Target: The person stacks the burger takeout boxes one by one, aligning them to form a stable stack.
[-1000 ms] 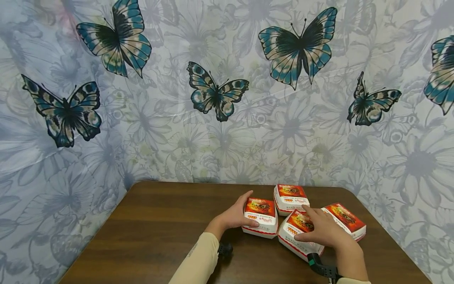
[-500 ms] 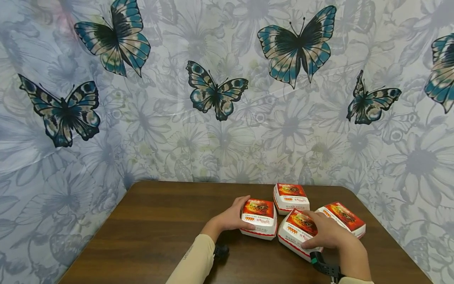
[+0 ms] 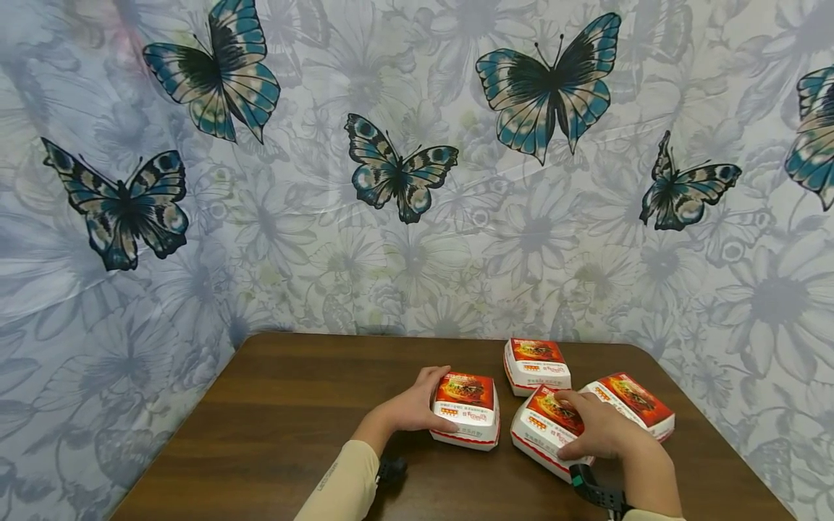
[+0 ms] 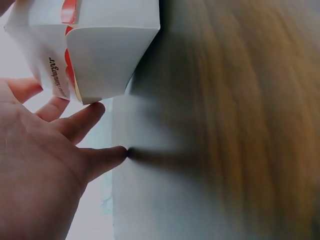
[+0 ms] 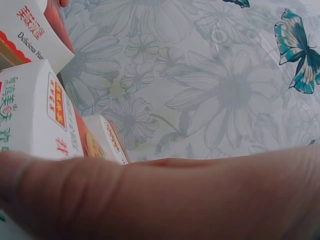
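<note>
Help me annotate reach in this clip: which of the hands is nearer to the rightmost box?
Right. The right hand is just left of the rightmost box, on the front box; the left hand is much farther left, gripping the leftmost box.

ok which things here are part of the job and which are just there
Likely the job:
left burger box, in the left grip
front burger box, in the right grip
far box and rightmost box, as they match

Just there:
wooden table
butterfly backdrop
black wrist strap
</note>
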The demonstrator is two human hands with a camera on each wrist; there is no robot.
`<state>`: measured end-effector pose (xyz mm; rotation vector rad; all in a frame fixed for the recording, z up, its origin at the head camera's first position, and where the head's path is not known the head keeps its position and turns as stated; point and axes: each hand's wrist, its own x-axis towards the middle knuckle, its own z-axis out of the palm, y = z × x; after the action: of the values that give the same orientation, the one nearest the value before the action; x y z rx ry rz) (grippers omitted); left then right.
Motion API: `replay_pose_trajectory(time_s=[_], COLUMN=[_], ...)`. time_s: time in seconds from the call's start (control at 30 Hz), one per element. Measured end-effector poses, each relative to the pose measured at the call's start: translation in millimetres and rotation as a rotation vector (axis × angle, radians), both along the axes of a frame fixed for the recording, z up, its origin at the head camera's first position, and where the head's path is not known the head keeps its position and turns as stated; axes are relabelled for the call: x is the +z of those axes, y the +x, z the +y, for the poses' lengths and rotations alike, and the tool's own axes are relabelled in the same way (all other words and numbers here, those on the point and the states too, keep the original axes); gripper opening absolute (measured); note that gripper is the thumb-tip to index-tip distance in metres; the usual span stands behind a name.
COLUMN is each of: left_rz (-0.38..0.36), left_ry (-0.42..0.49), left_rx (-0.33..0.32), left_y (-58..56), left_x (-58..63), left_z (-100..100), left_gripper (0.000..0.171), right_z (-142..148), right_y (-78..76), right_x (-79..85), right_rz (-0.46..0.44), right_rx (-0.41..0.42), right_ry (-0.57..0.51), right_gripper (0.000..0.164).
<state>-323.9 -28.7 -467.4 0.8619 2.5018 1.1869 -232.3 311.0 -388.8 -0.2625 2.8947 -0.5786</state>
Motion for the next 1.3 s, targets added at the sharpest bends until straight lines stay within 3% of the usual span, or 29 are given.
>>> replay_pose_trajectory(time_s=[0.5,0.8,1.3], left_rz=[-0.045,0.065,0.104], left_ry=[-0.016,-0.116,-0.154], left_rx=[0.005,0.023,0.029], left_y=[20.3,30.2,27.1], left_x=[2.6,5.3,10.3], left_z=[-27,-32,-36], left_gripper=[0.108,0.109,0.110], right_z=[-6,-7,-5], right_y=[-1.2,-1.7,-2.7], right_x=[-3.9,-5.5,-6.6], right_rz=[-0.011,-0.016,0.014], right_rx=[0.005,0.008,0.032], right_ry=[-0.020,-0.030,-0.043], right_gripper=[0.092,0.092,0.094])
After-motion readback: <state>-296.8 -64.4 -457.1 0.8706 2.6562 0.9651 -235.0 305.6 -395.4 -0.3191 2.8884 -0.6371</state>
